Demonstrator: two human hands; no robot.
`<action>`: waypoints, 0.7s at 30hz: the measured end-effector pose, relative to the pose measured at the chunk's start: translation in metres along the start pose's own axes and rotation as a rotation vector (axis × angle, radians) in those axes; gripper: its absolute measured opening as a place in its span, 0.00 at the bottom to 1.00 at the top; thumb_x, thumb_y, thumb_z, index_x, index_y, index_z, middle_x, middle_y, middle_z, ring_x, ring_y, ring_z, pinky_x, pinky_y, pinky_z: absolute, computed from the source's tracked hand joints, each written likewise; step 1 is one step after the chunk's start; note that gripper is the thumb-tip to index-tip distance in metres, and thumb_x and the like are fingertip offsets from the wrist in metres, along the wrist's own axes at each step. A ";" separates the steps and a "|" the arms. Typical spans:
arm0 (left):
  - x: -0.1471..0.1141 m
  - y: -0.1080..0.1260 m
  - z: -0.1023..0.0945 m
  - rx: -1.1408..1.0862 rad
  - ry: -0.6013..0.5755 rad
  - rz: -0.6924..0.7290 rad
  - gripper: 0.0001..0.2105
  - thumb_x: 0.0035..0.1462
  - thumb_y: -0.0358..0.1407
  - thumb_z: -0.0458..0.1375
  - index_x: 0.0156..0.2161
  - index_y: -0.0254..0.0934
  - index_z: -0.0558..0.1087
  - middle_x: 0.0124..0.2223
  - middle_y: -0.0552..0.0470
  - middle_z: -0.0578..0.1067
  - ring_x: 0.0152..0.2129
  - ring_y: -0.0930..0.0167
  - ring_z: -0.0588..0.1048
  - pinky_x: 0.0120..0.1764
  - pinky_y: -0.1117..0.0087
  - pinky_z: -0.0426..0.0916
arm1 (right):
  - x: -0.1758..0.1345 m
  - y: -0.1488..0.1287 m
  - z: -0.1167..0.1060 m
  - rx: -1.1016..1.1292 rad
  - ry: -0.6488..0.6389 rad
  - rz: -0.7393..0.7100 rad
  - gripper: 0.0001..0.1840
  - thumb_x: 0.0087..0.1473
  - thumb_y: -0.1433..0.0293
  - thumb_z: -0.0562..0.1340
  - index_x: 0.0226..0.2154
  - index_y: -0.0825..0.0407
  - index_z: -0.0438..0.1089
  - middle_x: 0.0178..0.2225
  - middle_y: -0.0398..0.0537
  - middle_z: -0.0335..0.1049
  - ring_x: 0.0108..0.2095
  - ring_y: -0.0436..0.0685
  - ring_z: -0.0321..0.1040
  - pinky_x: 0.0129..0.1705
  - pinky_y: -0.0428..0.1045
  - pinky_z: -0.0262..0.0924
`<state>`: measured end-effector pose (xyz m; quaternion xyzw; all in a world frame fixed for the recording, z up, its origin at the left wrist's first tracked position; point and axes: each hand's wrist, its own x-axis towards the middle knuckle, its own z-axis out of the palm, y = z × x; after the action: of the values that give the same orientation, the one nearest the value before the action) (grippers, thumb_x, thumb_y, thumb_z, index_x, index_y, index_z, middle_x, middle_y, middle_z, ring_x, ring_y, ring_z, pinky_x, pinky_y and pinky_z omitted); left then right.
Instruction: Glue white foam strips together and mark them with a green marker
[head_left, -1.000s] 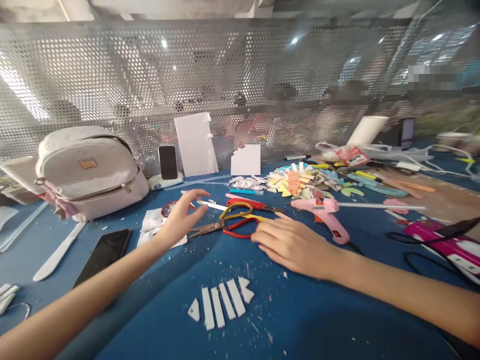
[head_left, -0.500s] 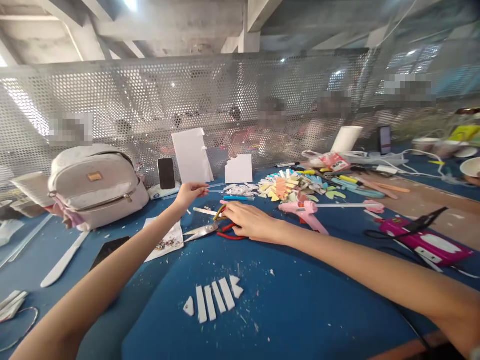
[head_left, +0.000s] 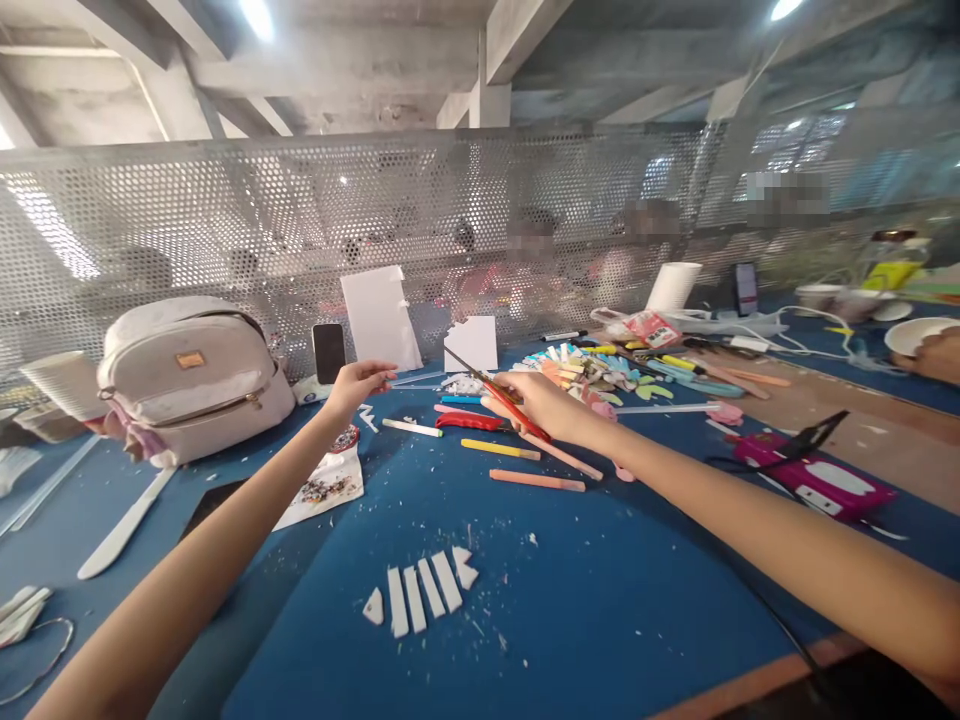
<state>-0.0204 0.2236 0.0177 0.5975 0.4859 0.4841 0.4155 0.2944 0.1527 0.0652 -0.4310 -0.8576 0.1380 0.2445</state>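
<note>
My right hand (head_left: 544,408) grips a pair of red-handled scissors (head_left: 511,404), the blades pointing up and to the left. Below it lie a red utility knife (head_left: 466,421), a yellow marker (head_left: 499,450) and two orange sticks, one of them an orange marker (head_left: 536,481). Further left is a white marker with a green tip (head_left: 412,428). My left hand (head_left: 361,384) hovers over the table's far side, thumb and fingers closed together; what they hold, if anything, is too small to make out. Nearer me, several cut white pieces (head_left: 421,594) lie in a fish-like row.
A pale backpack (head_left: 187,380) stands at left, beside a phone (head_left: 328,353) and propped white sheets (head_left: 381,320). Behind my right hand is a heap of coloured pieces (head_left: 574,372). A magenta box with a black cord (head_left: 817,470) lies at right. Perforated metal (head_left: 292,220) screens the back.
The scissors have been lifted from the table and turned in my right hand, which moved right. Markers and the red knife beneath are now uncovered. My left hand has shifted slightly left.
</note>
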 end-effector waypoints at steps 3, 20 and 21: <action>-0.005 0.003 0.000 -0.005 0.011 0.019 0.15 0.63 0.40 0.58 0.52 0.35 0.69 0.51 0.46 0.72 0.43 0.65 0.75 0.44 0.58 0.73 | 0.008 0.001 0.003 0.109 -0.067 0.062 0.16 0.57 0.60 0.57 0.28 0.55 0.70 0.21 0.47 0.70 0.21 0.52 0.64 0.24 0.47 0.53; -0.031 0.025 -0.013 0.077 0.006 -0.067 0.16 0.63 0.40 0.58 0.53 0.35 0.69 0.51 0.45 0.72 0.44 0.65 0.75 0.45 0.58 0.73 | 0.034 -0.024 0.030 0.361 -0.332 0.242 0.14 0.64 0.62 0.60 0.43 0.56 0.70 0.39 0.47 0.72 0.34 0.52 0.71 0.35 0.50 0.70; -0.032 0.026 -0.013 0.079 -0.015 -0.083 0.15 0.63 0.40 0.58 0.53 0.35 0.69 0.51 0.45 0.72 0.43 0.65 0.75 0.44 0.58 0.73 | 0.033 -0.021 0.033 0.384 -0.316 0.250 0.14 0.64 0.62 0.60 0.44 0.56 0.70 0.40 0.48 0.72 0.35 0.53 0.72 0.36 0.51 0.70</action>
<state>-0.0304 0.1880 0.0396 0.5964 0.5259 0.4424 0.4147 0.2458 0.1657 0.0566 -0.4524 -0.7835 0.3924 0.1661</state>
